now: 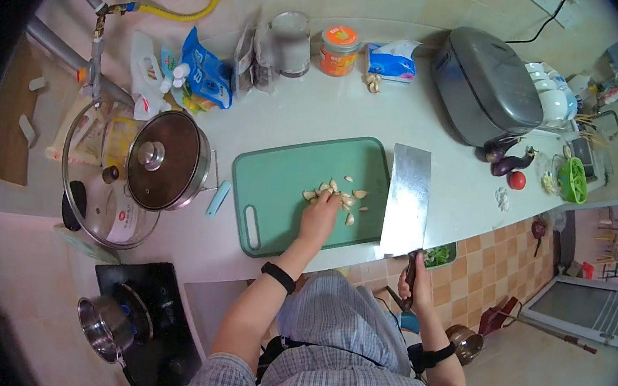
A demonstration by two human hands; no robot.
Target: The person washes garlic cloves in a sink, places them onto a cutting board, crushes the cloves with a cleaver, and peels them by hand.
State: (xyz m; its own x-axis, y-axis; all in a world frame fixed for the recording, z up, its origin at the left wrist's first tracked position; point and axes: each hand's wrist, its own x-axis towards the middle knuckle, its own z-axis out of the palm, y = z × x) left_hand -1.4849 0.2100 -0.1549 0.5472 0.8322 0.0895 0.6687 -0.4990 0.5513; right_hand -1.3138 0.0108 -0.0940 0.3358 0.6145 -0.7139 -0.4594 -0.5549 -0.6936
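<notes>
A green cutting board (280, 183) lies on the white counter, with several peeled garlic cloves (350, 218) scattered on its right half. Over the cloves is my left hand (319, 216), fingers bent down and touching some of them; whether it grips one is hidden. To the right of the board, my right hand (417, 279) is wrapped round the dark handle of a cleaver (408, 195). The cleaver's wide blade points away from me beside the board's right edge.
Lidded pan (167, 161) and peeler (217, 199) are left of the board. A steel pot (104, 328) is on the stove (163, 320). Behind stand an orange-lidded jar (339, 51) and garlic bulbs (373, 84). Rice cooker (486, 87), eggplants (511, 162) and tomato (516, 181) are right.
</notes>
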